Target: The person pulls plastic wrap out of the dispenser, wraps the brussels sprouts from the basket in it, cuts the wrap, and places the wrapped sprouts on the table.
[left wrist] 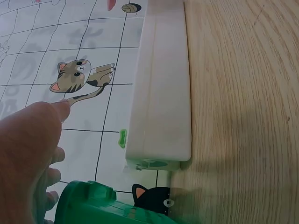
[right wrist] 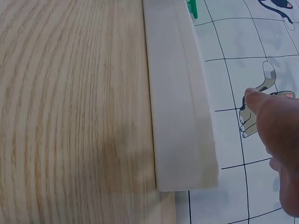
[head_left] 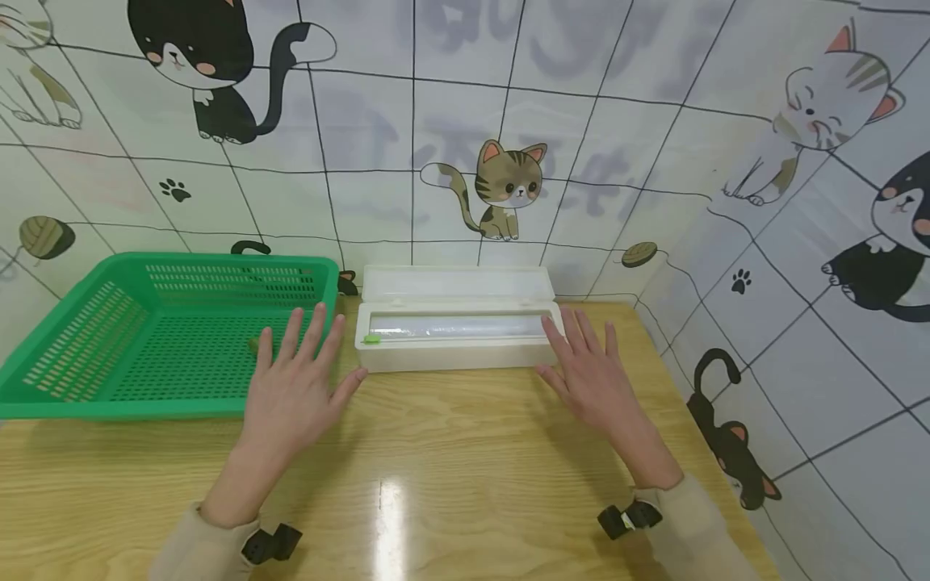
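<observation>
A long white plastic-wrap dispenser box (head_left: 458, 357) stands at the back of the table, its lid (head_left: 458, 284) tipped back against the wall. Inside lies a roll of clear film (head_left: 465, 326), and a small green slider (head_left: 371, 339) sits at the left of the front rim. My left hand (head_left: 294, 395) is spread, palm down, between the box's left end and a green basket (head_left: 182, 407), overlapping the basket in the head view. My right hand (head_left: 592, 383) spreads its fingers at the box's right end. Both hands hold nothing.
The green basket stands at the left with a small brownish-green thing (head_left: 253, 345) in it, partly behind my left fingers. A cat-patterned wall covering (head_left: 378, 121) rises behind the wooden table (head_left: 465, 452) and along its right side.
</observation>
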Demonstrator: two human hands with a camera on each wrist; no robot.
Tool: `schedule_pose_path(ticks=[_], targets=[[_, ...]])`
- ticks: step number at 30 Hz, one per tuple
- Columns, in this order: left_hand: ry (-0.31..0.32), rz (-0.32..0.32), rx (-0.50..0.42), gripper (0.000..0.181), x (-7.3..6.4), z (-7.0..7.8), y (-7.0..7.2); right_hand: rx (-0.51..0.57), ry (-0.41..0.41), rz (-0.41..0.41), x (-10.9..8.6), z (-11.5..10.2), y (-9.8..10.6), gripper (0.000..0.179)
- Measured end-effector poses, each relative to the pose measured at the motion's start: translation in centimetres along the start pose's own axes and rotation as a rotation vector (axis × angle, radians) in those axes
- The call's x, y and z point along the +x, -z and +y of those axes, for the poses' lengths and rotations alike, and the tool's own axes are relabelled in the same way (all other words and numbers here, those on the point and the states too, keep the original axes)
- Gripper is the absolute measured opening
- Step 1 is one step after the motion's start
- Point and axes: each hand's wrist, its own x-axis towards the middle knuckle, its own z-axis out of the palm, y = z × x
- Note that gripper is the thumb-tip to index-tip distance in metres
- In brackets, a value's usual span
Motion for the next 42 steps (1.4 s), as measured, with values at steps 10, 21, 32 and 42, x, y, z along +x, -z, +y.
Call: schedule_pose_path(ticks=[10,21,32,42], targets=[[-0.048,-0.007,-0.119,0.076,0.8,1.4,-0.4,0.086,0.054,0.052,0.9,0.7,-0.1,0.082],[-0.077,0.019,-0.359,0.076,2.7,4.3,-2.6,0.307,0.011,-0.002,2.2,2.7,-1.4,0.085],[-0.053,0.196,-0.536,0.068,4.6,4.4,-6.4,0.455,-0.158,-0.028,3.5,4.6,-2.8,0.068],[0.003,0.314,-0.688,0.049,6.8,3.0,-8.6,0.566,-0.118,0.100,5.2,5.6,-4.3,0.046]])
